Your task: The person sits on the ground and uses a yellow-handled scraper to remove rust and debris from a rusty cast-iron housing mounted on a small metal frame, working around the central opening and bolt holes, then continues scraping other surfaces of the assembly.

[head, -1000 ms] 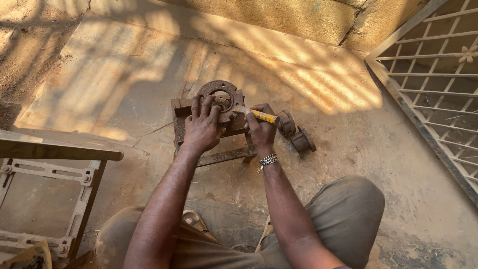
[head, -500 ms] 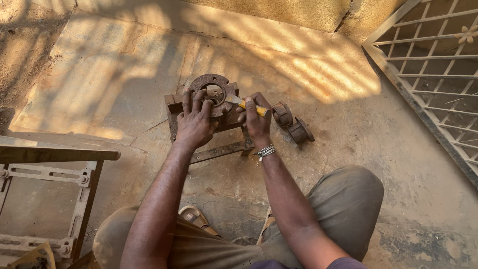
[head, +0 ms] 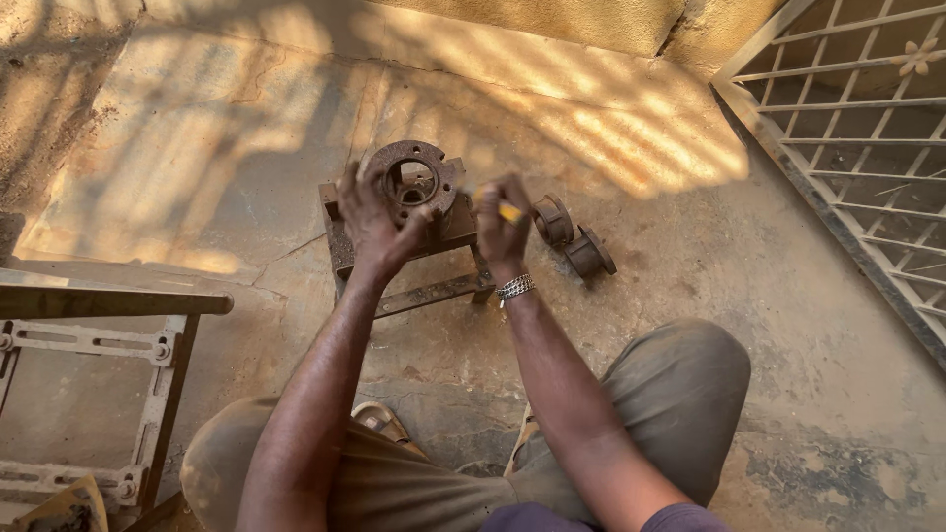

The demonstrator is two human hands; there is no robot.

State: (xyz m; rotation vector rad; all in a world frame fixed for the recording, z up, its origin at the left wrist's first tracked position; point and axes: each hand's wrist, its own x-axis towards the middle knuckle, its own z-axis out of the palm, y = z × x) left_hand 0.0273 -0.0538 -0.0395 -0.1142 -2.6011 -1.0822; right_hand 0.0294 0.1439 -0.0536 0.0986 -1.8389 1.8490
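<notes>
Left hand (head: 372, 225) clamps rusty round flange (head: 414, 180) w/ fingers on rim; looks heavy, stiff. Right hand (head: 503, 225) fists yellow-handled tool (head: 509, 212).

Rusty cylinders (head: 574, 237) just beside right grip (head: 504, 232)

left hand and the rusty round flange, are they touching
Touching. The head view shows the left hand with its fingers spread against the rim of the rusty round flange, no gap between them.
</notes>
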